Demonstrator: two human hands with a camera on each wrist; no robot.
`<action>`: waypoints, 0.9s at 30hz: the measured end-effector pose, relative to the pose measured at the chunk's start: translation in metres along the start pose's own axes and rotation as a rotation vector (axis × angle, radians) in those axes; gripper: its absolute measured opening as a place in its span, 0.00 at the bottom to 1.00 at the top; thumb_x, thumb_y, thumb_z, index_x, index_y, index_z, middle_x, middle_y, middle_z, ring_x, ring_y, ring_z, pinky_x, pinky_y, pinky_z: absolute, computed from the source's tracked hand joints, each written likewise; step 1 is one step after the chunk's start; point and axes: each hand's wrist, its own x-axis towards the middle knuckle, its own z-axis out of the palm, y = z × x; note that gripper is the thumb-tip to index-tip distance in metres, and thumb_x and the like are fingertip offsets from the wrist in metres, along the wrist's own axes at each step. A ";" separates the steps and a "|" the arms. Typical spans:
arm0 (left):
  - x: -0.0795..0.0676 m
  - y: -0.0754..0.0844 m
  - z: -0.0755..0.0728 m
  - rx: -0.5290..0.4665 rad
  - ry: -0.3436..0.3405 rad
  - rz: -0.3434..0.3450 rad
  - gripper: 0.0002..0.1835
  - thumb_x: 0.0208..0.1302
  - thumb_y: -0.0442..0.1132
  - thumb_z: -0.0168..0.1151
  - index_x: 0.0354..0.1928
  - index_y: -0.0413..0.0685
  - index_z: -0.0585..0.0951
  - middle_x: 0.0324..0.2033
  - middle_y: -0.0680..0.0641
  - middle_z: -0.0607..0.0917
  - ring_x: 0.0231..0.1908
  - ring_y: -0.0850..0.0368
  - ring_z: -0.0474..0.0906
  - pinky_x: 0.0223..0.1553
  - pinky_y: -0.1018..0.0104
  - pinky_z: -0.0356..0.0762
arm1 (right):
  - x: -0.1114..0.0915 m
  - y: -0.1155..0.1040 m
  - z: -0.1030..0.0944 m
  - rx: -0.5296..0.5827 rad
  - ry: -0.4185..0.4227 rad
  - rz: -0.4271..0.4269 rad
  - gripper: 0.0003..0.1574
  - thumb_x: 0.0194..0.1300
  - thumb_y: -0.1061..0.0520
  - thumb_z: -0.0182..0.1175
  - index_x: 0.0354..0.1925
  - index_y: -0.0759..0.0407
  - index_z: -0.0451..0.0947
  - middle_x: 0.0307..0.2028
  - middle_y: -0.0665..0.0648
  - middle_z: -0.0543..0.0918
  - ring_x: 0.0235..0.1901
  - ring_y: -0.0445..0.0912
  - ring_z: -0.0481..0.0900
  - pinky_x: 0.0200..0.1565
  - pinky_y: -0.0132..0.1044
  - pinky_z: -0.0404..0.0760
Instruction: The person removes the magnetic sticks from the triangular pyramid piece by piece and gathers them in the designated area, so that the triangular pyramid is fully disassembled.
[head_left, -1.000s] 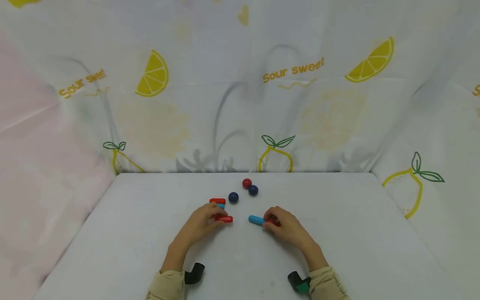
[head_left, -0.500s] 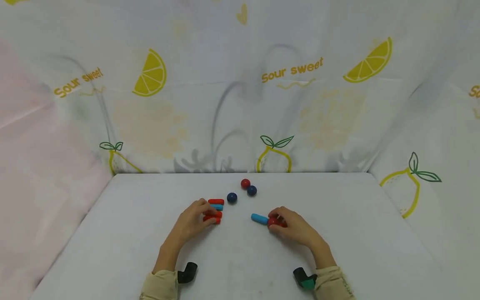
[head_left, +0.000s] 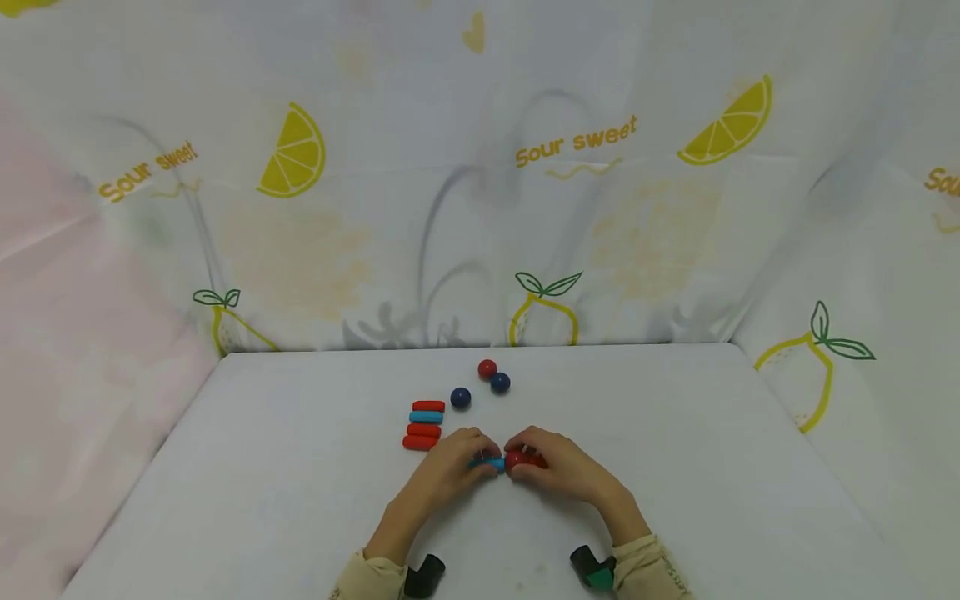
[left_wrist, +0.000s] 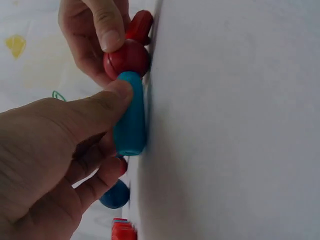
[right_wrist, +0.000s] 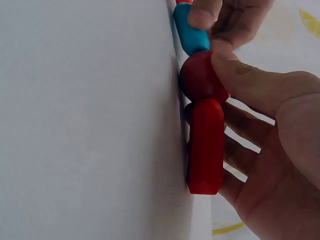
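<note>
My left hand pinches a blue stick between thumb and fingers, low over the white table. My right hand holds a dark red ball with its thumb and fingers. One end of the blue stick meets the ball. On the ball's other side a red faceted stick extends in line, under my right palm. In the head view both hands partly cover these pieces, so the joints show best in the wrist views.
Left of my hands lie several sticks in a stack-like row: a red stick, a blue stick and more red sticks. Farther back are a dark blue ball, another dark blue ball and a red ball. A lemon-print cloth hangs behind.
My left hand has let go of a red stick beside the row, moved right and taken the blue stick. My right hand has shifted slightly left with the ball and its sticks.
</note>
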 end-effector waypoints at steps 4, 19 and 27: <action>-0.006 -0.007 -0.010 0.012 -0.054 -0.008 0.08 0.57 0.43 0.67 0.38 0.54 0.82 0.33 0.57 0.81 0.37 0.64 0.74 0.43 0.71 0.76 | -0.003 0.005 -0.004 -0.011 0.023 0.006 0.18 0.66 0.51 0.59 0.53 0.54 0.75 0.41 0.47 0.79 0.39 0.38 0.75 0.44 0.33 0.76; -0.030 -0.041 -0.052 0.102 0.023 -0.219 0.09 0.48 0.38 0.73 0.31 0.57 0.84 0.31 0.59 0.80 0.36 0.63 0.73 0.40 0.62 0.76 | -0.032 0.033 -0.041 0.043 -0.016 0.185 0.16 0.61 0.53 0.63 0.48 0.53 0.77 0.40 0.47 0.79 0.41 0.40 0.74 0.46 0.33 0.76; 0.000 -0.002 -0.018 -0.072 0.047 -0.082 0.17 0.56 0.43 0.69 0.48 0.54 0.80 0.41 0.54 0.80 0.40 0.60 0.76 0.41 0.69 0.78 | -0.021 0.028 -0.026 0.028 -0.024 0.139 0.10 0.62 0.52 0.62 0.43 0.50 0.77 0.36 0.44 0.78 0.37 0.37 0.73 0.43 0.31 0.76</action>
